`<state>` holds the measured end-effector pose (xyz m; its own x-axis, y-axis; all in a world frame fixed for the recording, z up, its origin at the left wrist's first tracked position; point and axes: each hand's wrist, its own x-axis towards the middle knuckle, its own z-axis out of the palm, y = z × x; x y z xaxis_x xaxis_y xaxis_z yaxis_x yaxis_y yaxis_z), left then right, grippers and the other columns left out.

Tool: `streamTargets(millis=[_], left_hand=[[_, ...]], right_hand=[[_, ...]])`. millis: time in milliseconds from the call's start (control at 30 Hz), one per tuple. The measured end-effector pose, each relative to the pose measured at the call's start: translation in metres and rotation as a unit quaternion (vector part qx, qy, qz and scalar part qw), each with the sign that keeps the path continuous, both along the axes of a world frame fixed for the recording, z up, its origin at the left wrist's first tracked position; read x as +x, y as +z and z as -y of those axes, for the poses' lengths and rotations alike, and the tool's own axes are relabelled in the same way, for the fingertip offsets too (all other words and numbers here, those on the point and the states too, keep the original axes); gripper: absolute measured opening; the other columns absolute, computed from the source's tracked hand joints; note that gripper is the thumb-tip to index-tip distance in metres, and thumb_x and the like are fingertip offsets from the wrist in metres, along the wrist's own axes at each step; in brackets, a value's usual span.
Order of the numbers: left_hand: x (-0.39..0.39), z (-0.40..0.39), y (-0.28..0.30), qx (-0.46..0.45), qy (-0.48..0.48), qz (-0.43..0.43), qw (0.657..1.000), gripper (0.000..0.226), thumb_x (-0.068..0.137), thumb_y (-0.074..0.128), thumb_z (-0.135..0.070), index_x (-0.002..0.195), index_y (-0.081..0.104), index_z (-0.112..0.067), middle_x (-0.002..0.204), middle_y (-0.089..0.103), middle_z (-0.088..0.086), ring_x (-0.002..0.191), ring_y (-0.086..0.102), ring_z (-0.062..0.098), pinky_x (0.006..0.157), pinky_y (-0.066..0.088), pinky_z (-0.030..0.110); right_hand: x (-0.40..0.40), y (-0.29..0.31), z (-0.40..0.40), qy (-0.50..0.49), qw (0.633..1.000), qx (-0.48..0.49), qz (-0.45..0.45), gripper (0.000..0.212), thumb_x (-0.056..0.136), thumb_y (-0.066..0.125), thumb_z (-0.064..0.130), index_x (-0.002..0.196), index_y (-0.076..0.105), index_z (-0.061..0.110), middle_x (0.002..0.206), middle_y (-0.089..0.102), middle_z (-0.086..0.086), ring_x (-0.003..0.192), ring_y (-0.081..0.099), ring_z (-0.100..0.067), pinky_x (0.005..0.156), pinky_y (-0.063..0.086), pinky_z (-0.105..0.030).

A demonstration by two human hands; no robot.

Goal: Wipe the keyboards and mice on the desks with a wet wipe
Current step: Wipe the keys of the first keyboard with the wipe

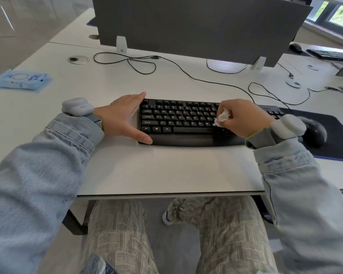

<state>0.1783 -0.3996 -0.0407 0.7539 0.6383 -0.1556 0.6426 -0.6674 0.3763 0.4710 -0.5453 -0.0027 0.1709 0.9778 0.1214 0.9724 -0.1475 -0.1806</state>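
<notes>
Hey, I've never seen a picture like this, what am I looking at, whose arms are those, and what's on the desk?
There is no machine here. A camera worn on a person's head looks forward and down, so the denim-sleeved arms are the wearer's own, with a grey device strapped on each wrist. The left hand lies open against the left end of a black keyboard, steadying it. The right hand pinches a crumpled white wet wipe and presses it onto the keys. Right of the keyboard a black mouse sits on a dark mouse pad. A blue pack of wipes lies at the far left of the white desk, and black cables trail behind the keyboard.
</notes>
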Motion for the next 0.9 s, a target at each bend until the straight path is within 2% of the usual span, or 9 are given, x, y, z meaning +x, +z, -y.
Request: streamTargets(millis=[167, 300, 400, 500, 600, 733, 833, 900], left_hand=[[0.011, 0.011, -0.001, 0.026, -0.021, 0.021, 0.999, 0.162, 0.032, 0.054, -0.095, 0.160, -0.006, -0.016, 0.168, 0.001, 0.000, 0.153, 0.000, 0.014, 0.122, 0.001, 0.030], [0.013, 0.017, -0.002, 0.035, -0.009, 0.022, 0.999, 0.159, 0.034, 0.055, -0.092, 0.160, -0.007, -0.017, 0.168, 0.002, 0.001, 0.153, 0.000, 0.015, 0.124, 0.002, 0.034], [0.014, 0.015, -0.004, 0.038, 0.001, 0.030, 0.999, 0.157, 0.034, 0.055, -0.087, 0.160, -0.006, -0.017, 0.168, 0.006, 0.005, 0.154, 0.003, 0.019, 0.126, 0.008, 0.039], [0.017, 0.011, -0.005, 0.036, 0.010, 0.030, 0.999, 0.150, 0.037, 0.051, -0.080, 0.161, -0.003, -0.014, 0.167, 0.011, 0.007, 0.154, 0.010, 0.022, 0.125, 0.012, 0.043], [0.015, 0.010, -0.009, 0.040, -0.004, 0.045, 0.998, 0.151, 0.039, 0.056, -0.083, 0.161, -0.002, -0.015, 0.166, 0.015, 0.006, 0.154, 0.011, 0.022, 0.124, 0.015, 0.045], [0.012, 0.010, -0.008, 0.036, -0.016, 0.038, 0.999, 0.161, 0.033, 0.059, -0.096, 0.160, -0.008, -0.023, 0.165, 0.012, 0.003, 0.152, 0.007, 0.017, 0.125, 0.009, 0.040], [0.014, 0.007, -0.005, 0.056, -0.008, 0.019, 0.998, 0.165, 0.028, 0.050, -0.105, 0.160, -0.009, -0.025, 0.161, 0.019, 0.004, 0.149, 0.012, 0.019, 0.124, 0.010, 0.042], [0.017, 0.007, -0.005, 0.065, -0.006, 0.005, 0.998, 0.166, 0.026, 0.045, -0.108, 0.160, -0.009, -0.026, 0.158, 0.022, 0.003, 0.147, 0.015, 0.020, 0.123, 0.012, 0.045]], right_hand=[[-0.021, -0.011, -0.002, -0.023, 0.995, 0.089, -0.027, 0.006, 0.084, 0.056, 0.028, 0.081, 0.059, 0.024, 0.065, 0.052, 0.010, 0.075, 0.056, -0.025, 0.075, 0.046, -0.042], [-0.082, -0.017, -0.014, 0.034, 0.992, 0.111, -0.046, 0.006, 0.087, 0.058, 0.029, 0.092, 0.056, 0.026, 0.077, 0.058, 0.010, 0.085, 0.059, -0.022, 0.084, 0.041, -0.042], [-0.136, -0.020, -0.027, 0.095, 0.990, 0.096, -0.028, 0.025, 0.085, 0.054, 0.026, 0.109, 0.055, 0.019, 0.094, 0.064, 0.006, 0.093, 0.059, -0.024, 0.085, 0.038, -0.042], [-0.165, -0.028, -0.034, 0.098, 0.992, 0.077, 0.006, 0.043, 0.089, 0.053, 0.026, 0.128, 0.047, 0.008, 0.103, 0.061, 0.000, 0.097, 0.055, -0.027, 0.086, 0.033, -0.044], [-0.157, -0.029, -0.025, 0.084, 0.993, 0.088, 0.009, 0.027, 0.089, 0.053, 0.030, 0.112, 0.051, 0.017, 0.099, 0.057, -0.002, 0.091, 0.050, -0.028, 0.081, 0.029, -0.041], [-0.126, -0.031, -0.010, 0.044, 0.994, 0.102, -0.006, 0.012, 0.087, 0.055, 0.022, 0.096, 0.047, 0.023, 0.094, 0.054, 0.000, 0.089, 0.049, -0.029, 0.081, 0.032, -0.042], [-0.105, -0.034, 0.000, 0.021, 0.995, 0.089, -0.027, 0.017, 0.088, 0.054, 0.020, 0.089, 0.038, 0.026, 0.091, 0.053, 0.001, 0.086, 0.048, -0.028, 0.084, 0.036, -0.044], [-0.087, -0.034, 0.008, 0.001, 0.996, 0.082, -0.026, 0.014, 0.088, 0.054, 0.021, 0.090, 0.041, 0.026, 0.092, 0.053, 0.001, 0.086, 0.049, -0.028, 0.086, 0.037, -0.045]])
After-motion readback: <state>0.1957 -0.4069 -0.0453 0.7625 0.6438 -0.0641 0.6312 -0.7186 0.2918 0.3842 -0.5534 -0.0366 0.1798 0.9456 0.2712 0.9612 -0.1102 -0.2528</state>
